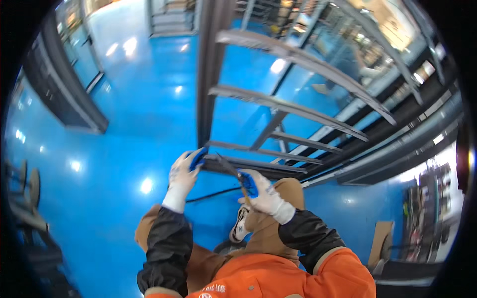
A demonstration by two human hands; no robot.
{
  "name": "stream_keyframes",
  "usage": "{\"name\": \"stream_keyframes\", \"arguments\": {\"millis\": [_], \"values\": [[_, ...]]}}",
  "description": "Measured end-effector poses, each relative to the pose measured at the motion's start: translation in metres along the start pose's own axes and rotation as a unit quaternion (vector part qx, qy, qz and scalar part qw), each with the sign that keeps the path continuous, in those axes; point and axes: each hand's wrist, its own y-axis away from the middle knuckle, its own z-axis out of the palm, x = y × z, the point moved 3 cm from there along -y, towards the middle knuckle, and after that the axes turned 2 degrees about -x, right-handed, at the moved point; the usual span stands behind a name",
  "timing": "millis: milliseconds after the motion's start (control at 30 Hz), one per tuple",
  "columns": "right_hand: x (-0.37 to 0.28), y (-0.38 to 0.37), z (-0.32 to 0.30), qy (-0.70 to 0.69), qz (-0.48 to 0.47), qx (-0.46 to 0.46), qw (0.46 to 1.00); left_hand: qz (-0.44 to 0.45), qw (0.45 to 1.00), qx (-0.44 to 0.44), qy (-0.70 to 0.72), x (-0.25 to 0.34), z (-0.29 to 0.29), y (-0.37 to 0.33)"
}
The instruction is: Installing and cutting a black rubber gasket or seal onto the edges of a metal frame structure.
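Slim tool [230,167] in right hand [261,190], left hand [184,170] at frame corner [203,138] (both gloved)

The person's left forearm [168,243] is pointing just past 12 o'clock, the gloved left hand [183,174] part-curled; the right forearm [313,233] is slanting toward 10 o'clock, the gloved right hand [261,191] gripping.

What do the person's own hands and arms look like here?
The left hand and right hand wear white gloves with blue palm sides and small blurred marks on their backs. Shiny black sleeves cover the forearms; beyond them are beige bands and orange upper sleeves.
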Motion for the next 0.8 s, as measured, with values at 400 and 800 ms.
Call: {"name": "stream_keyframes", "arguments": {"millis": [400, 800], "values": [[0.007, 0.094, -0.075, -0.260, 0.081, 0.193, 0.943, -0.096, 0.967, 0.198, 0.128, 0.019, -0.017, -0.031], [-0.064, 0.041, -0.109, -0.242, -0.095, 0.209, 0.943, 0.104, 0.894, 0.125, 0.417, 0.191, -0.202, -0.095]]}}
